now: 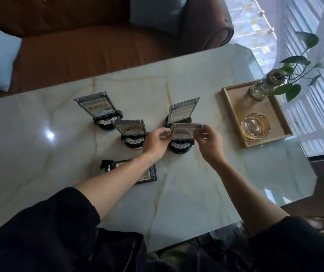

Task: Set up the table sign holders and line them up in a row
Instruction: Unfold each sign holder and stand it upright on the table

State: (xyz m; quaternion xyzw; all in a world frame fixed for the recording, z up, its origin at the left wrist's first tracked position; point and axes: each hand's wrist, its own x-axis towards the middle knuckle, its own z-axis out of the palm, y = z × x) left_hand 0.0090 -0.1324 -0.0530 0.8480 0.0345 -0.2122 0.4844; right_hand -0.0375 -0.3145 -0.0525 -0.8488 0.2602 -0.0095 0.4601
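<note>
I count five sign holders on the marble counter [186, 183]: four upright, one flat. The far-left holder [98, 109], the middle holder [130, 131] and the far-right holder [181, 111] stand free. My left hand [155, 143] and right hand [209, 142] pinch the two side edges of the fourth holder [184, 132], which stands on its black base just in front of the far-right one. The flat holder [147, 172] lies partly under my left forearm. On my right, a wooden tray [233, 112] carries one glass ashtray [255, 125] and one plant bottle [260, 89].
</note>
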